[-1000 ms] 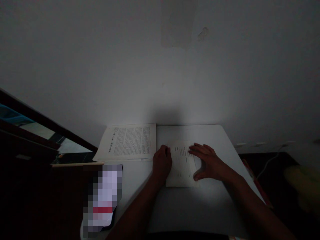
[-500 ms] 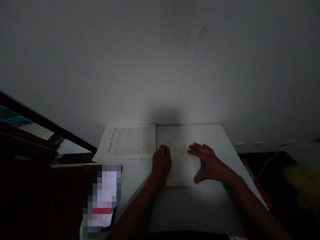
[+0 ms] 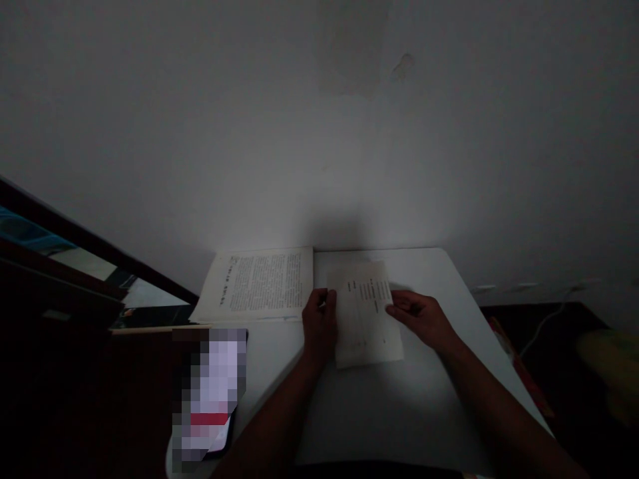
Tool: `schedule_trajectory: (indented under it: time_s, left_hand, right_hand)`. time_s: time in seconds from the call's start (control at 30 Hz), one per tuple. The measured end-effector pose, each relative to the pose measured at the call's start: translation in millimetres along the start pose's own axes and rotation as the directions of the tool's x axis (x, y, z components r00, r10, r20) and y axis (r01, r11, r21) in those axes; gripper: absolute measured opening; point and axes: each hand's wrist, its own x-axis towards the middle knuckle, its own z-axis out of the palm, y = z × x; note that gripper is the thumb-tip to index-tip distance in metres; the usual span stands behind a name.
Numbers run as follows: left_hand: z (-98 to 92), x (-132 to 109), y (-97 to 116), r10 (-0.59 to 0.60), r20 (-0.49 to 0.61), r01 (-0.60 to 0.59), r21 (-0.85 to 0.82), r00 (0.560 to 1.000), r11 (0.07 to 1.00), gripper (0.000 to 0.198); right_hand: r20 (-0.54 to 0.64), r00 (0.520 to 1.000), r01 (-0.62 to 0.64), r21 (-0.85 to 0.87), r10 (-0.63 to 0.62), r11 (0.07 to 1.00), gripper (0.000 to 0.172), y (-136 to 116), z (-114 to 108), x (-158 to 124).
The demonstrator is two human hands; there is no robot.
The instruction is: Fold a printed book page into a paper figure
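A small printed sheet of paper [image 3: 367,313] is lifted off the white table [image 3: 389,406], tilted up at its far end. My left hand [image 3: 319,324] pinches its left edge with closed fingers. At the paper's right edge, my right hand [image 3: 422,318] grips it with fingers curled. An open book [image 3: 259,285] with printed pages lies flat just left of the paper, against the wall.
A blurred-out rectangular object [image 3: 210,392] lies at the table's near left corner. Dark wooden furniture with a mirror-like panel [image 3: 74,279] stands to the left. The wall rises right behind the table. A cable [image 3: 539,326] and dim objects lie on the floor at the right.
The paper lay flat under my spread right hand; now both hands hold its edges and it is raised and tilted. My right hand went from flat to curled.
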Motion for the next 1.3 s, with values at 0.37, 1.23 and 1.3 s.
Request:
schedule_trajectory:
  time_s: [0.37,1.23,1.3]
  left_hand:
    - [-0.6,-1,-5,-0.089,0.185,0.141,-0.286,0.979,0.948,0.029]
    - [0.8,-7,-5,-0.099,0.351,0.208,-0.287,0.931,0.935,0.036]
    - [0.6,-7,-3,-0.074,0.347,0.183,-0.291,0.935,0.939,0.031]
  right_hand:
    - [-0.032,0.993,-0.105,0.155,0.111,0.982,0.024,9,-9,0]
    - [0.110,0.986,-0.148,0.235,0.125,0.961,0.026,-6,-15,15]
    - [0.102,0.987,-0.147,0.256,0.125,0.955,0.026,-6,-18,13]
